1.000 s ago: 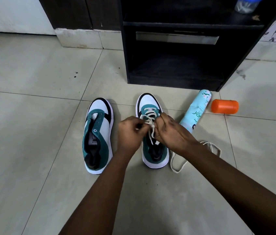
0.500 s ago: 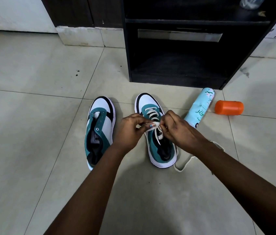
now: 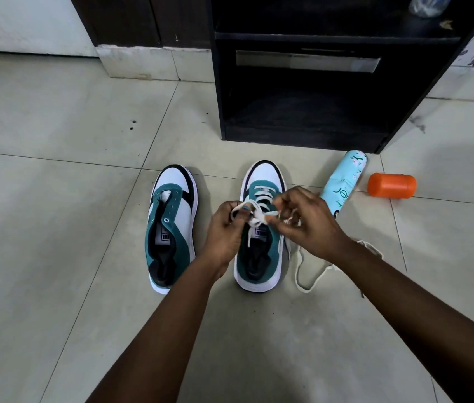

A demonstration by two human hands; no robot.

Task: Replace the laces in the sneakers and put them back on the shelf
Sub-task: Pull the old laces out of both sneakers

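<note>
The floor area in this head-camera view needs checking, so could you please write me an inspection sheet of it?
Surface: pale tiled floor, a few dark specks.
Job's things: left sneaker unlaced; right sneaker laced, white lace being tied; spare lace loose beside it; black shelf, bottom bay empty.
Clutter: teal spray can and orange cap, lying right of the sneakers.
Grippers: left hand and right hand both pinch the lace over the right sneaker.
Cables: nothing seen.
Surroundings: dark cabinet, white wall, plastic bottle on the upper shelf.
</note>
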